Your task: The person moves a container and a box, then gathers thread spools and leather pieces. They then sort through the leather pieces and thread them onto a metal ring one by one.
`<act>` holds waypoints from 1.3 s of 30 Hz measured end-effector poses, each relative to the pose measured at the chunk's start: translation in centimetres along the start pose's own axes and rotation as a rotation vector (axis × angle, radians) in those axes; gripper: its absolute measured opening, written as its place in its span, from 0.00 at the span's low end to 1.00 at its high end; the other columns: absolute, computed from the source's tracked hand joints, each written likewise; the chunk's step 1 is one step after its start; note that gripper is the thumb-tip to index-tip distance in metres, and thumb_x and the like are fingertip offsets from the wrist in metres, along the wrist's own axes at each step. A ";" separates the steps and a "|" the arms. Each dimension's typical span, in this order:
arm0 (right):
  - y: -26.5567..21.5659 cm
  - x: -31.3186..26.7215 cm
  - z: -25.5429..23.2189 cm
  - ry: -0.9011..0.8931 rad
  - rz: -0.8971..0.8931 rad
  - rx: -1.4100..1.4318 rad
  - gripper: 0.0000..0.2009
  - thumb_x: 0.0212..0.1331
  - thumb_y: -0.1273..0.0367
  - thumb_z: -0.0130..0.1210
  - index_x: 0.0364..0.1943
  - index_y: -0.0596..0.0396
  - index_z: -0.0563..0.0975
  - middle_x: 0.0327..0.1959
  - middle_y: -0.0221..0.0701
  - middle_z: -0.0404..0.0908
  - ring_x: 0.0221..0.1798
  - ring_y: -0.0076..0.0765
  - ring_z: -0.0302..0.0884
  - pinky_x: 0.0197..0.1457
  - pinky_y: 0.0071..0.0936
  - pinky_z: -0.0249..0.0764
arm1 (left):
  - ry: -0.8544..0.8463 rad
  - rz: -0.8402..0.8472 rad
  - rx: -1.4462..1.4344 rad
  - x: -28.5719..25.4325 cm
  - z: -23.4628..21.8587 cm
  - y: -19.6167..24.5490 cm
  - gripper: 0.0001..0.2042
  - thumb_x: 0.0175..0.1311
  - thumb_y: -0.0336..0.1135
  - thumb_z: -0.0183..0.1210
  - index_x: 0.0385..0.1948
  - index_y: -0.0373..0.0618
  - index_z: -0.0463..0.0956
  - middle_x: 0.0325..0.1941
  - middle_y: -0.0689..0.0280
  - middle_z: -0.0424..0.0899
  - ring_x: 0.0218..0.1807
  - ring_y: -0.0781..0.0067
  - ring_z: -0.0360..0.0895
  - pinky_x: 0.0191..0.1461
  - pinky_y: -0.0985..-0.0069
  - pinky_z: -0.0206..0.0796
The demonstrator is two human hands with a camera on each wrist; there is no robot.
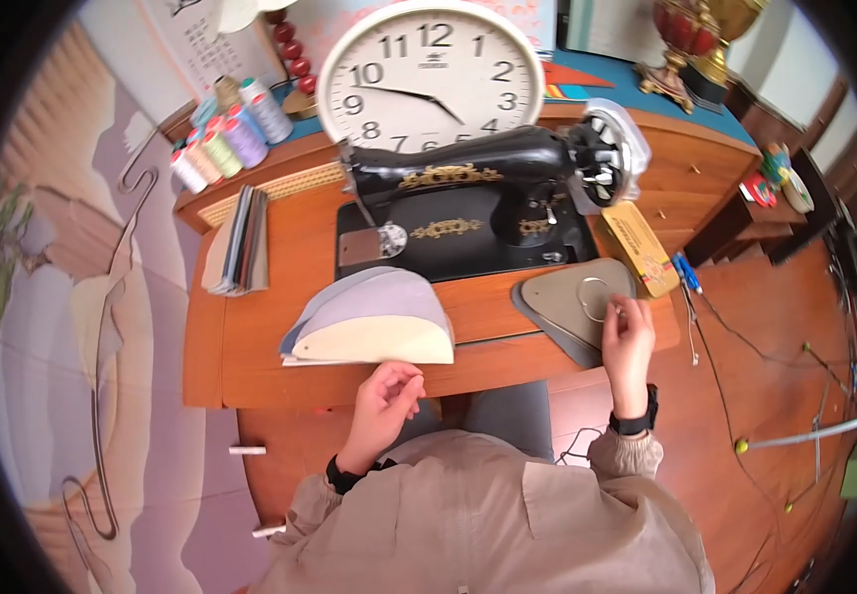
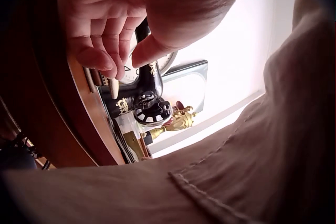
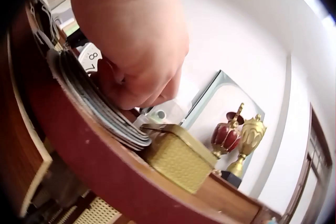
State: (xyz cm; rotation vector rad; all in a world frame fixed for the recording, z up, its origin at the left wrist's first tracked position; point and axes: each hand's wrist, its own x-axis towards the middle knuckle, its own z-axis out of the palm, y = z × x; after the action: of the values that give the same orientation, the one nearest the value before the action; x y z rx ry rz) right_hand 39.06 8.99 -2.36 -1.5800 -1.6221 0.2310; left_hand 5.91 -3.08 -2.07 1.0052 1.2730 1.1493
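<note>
My right hand (image 1: 629,342) is over the table's right end, its fingertips pinching a thin metal ring (image 1: 580,296). Below the ring lies a stack of rounded triangular grey and olive sheets (image 1: 559,287) with a small hole at one corner. In the right wrist view, the back of the hand hides the ring. My left hand (image 1: 384,404) hovers at the table's front edge, fingers loosely curled around nothing. Just beyond it rests a fanned stack of half-round sheets in cream (image 1: 379,342), lilac (image 1: 389,302) and blue-grey, also with a corner hole.
A black sewing machine (image 1: 458,163) stands behind the stacks, a large clock (image 1: 433,59) behind it. The yellow tin (image 1: 638,247) sits beside the right stack. Farther left are more upright sheets (image 1: 240,243) and several thread spools (image 1: 230,144). Cables (image 1: 745,346) trail on the floor at right.
</note>
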 end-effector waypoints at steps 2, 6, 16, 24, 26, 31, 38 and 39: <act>-1.4 -0.2 -0.4 0.062 -0.019 -0.105 0.11 0.62 0.75 0.58 0.49 0.60 0.78 0.41 0.40 0.73 0.31 0.39 0.76 0.35 0.34 0.74 | 0.023 0.009 -0.016 -0.2 -0.5 -0.5 0.06 0.71 0.30 0.57 0.45 0.41 0.73 0.33 0.69 0.79 0.29 0.85 0.73 0.32 0.85 0.66; -4.6 -0.7 -0.3 0.018 -0.074 0.009 0.13 0.62 0.76 0.59 0.50 0.60 0.76 0.42 0.37 0.75 0.33 0.35 0.77 0.35 0.31 0.74 | 0.053 0.028 -0.074 -0.3 -0.8 -0.9 0.06 0.72 0.29 0.56 0.45 0.39 0.73 0.35 0.67 0.80 0.32 0.82 0.75 0.34 0.83 0.69; -10.5 -3.4 7.5 -0.822 0.170 0.767 0.30 0.70 0.67 0.55 0.69 0.69 0.58 0.69 0.53 0.66 0.68 0.42 0.70 0.68 0.34 0.68 | 0.179 0.127 -0.270 -1.0 -2.5 -2.3 0.15 0.70 0.28 0.58 0.54 0.40 0.65 0.50 0.61 0.74 0.51 0.72 0.79 0.54 0.73 0.75; -12.7 -3.4 8.7 -0.951 0.511 1.020 0.33 0.71 0.61 0.54 0.71 0.67 0.55 0.70 0.47 0.64 0.69 0.40 0.67 0.67 0.32 0.68 | 0.382 0.083 -0.528 -2.1 -4.0 -0.7 0.27 0.68 0.24 0.56 0.67 0.42 0.54 0.62 0.57 0.66 0.66 0.60 0.71 0.67 0.64 0.68; -13.1 -3.5 8.9 -0.969 0.545 1.041 0.32 0.71 0.60 0.54 0.70 0.68 0.57 0.67 0.45 0.69 0.66 0.38 0.70 0.64 0.31 0.70 | 0.375 0.118 -0.485 -2.1 -4.2 -1.2 0.29 0.68 0.24 0.56 0.68 0.42 0.52 0.64 0.57 0.64 0.67 0.60 0.69 0.67 0.64 0.68; -14.9 -4.5 9.4 -1.167 0.780 1.129 0.20 0.66 0.60 0.61 0.49 0.65 0.74 0.38 0.32 0.82 0.34 0.24 0.79 0.34 0.21 0.73 | 0.351 0.170 -0.423 -2.7 -5.5 -1.7 0.32 0.68 0.25 0.57 0.70 0.43 0.50 0.66 0.57 0.61 0.69 0.61 0.66 0.67 0.64 0.68; -16.7 -7.7 10.3 -1.139 0.843 1.152 0.14 0.60 0.66 0.65 0.43 0.59 0.75 0.31 0.27 0.79 0.23 0.17 0.68 0.24 0.19 0.61 | 0.439 0.101 -0.496 -4.6 -6.5 0.0 0.32 0.70 0.29 0.57 0.71 0.43 0.49 0.68 0.58 0.61 0.69 0.61 0.66 0.67 0.61 0.67; -17.0 -8.1 10.1 -1.137 0.844 1.152 0.14 0.60 0.66 0.65 0.43 0.59 0.75 0.31 0.27 0.79 0.23 0.17 0.68 0.24 0.19 0.61 | 0.426 0.114 -0.547 -4.8 -6.4 0.5 0.32 0.70 0.30 0.57 0.71 0.43 0.49 0.68 0.58 0.62 0.69 0.62 0.66 0.67 0.62 0.68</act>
State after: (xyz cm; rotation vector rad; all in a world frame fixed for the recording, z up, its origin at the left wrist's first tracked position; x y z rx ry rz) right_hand 18.67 2.68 -1.15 -1.0164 -0.9022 2.3344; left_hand -0.24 -8.04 -1.17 0.4400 1.1292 1.7460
